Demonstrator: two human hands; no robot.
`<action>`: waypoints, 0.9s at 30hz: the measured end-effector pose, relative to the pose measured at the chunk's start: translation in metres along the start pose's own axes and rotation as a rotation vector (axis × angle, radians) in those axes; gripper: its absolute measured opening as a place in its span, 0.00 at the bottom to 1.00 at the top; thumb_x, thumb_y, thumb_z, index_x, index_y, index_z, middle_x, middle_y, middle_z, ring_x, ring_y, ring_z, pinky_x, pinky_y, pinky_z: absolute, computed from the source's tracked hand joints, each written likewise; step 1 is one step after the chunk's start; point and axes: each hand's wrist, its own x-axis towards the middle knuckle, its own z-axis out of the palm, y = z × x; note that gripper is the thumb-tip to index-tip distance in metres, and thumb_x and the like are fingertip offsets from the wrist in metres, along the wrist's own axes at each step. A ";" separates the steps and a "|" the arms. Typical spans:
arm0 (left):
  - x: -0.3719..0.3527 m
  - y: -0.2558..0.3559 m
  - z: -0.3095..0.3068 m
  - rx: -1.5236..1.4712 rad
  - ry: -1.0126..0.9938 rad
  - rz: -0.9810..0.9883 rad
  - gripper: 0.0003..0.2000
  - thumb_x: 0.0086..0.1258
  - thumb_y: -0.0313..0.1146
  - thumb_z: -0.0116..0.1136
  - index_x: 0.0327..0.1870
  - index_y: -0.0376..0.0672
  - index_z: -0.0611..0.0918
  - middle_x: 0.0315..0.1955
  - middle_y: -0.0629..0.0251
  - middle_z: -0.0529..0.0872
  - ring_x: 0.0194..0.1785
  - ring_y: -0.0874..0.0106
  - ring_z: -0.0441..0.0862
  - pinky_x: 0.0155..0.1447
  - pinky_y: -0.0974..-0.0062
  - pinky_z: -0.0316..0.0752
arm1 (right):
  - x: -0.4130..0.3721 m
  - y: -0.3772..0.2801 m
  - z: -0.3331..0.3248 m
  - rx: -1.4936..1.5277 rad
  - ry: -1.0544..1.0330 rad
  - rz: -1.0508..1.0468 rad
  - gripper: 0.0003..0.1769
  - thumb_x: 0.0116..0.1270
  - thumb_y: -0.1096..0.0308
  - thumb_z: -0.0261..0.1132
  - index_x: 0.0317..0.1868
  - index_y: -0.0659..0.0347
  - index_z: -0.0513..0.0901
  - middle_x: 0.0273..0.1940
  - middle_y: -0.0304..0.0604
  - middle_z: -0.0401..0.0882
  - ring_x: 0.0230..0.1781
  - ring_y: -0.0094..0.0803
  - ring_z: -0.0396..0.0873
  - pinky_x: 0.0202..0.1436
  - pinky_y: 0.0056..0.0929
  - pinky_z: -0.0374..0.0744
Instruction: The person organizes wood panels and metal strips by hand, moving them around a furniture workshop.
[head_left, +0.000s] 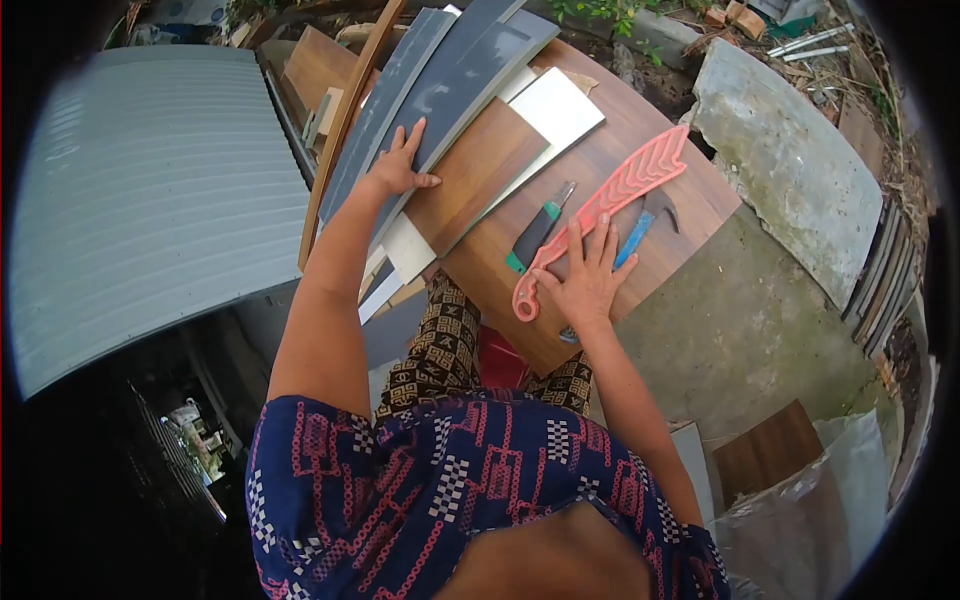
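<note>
My left hand (pixel 402 165) lies with fingers spread on long dark grey boards (pixel 468 75), its thumb over a brown wood-grain plank (pixel 485 165). My right hand (pixel 595 275) rests flat, fingers apart, at the handle of a pink plastic piece (pixel 630 180) that has a ribbed blade-like part and a ring at its near end. To the left of that hand is a black and green utility knife (pixel 540 230). Just right of its fingers lies a tool with a blue handle (pixel 634 240) and a dark curved hook. All these lie on a wood-grain board (pixel 690 225).
A corrugated metal sheet (pixel 160 190) spans the left side. White panels (pixel 560 110) lie under the planks. On the right are a concrete slab (pixel 785 165), stacked curved sheets (pixel 890 270) and concrete ground (pixel 720 330). A brown board (pixel 770 450) and clear plastic sheeting (pixel 810 520) lie at lower right.
</note>
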 end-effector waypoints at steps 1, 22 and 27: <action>0.002 -0.007 0.003 0.016 0.036 0.048 0.57 0.46 0.53 0.71 0.71 0.66 0.37 0.69 0.41 0.40 0.70 0.45 0.51 0.70 0.61 0.52 | 0.002 -0.001 0.002 -0.022 0.000 -0.001 0.54 0.45 0.41 0.68 0.71 0.44 0.52 0.72 0.52 0.39 0.71 0.52 0.43 0.60 0.76 0.44; -0.032 -0.012 -0.037 -0.059 0.001 -0.020 0.50 0.48 0.55 0.68 0.70 0.75 0.45 0.71 0.54 0.43 0.65 0.30 0.50 0.58 0.46 0.70 | 0.000 -0.030 -0.005 -0.253 -0.019 0.016 0.56 0.44 0.31 0.64 0.69 0.49 0.56 0.70 0.62 0.40 0.71 0.57 0.44 0.62 0.72 0.39; -0.054 -0.025 -0.067 -0.137 0.015 0.009 0.48 0.50 0.53 0.67 0.70 0.72 0.48 0.70 0.50 0.47 0.64 0.30 0.53 0.59 0.51 0.70 | -0.002 -0.044 -0.019 -0.297 -0.039 -0.012 0.58 0.43 0.26 0.61 0.70 0.51 0.54 0.70 0.64 0.40 0.71 0.57 0.42 0.62 0.72 0.40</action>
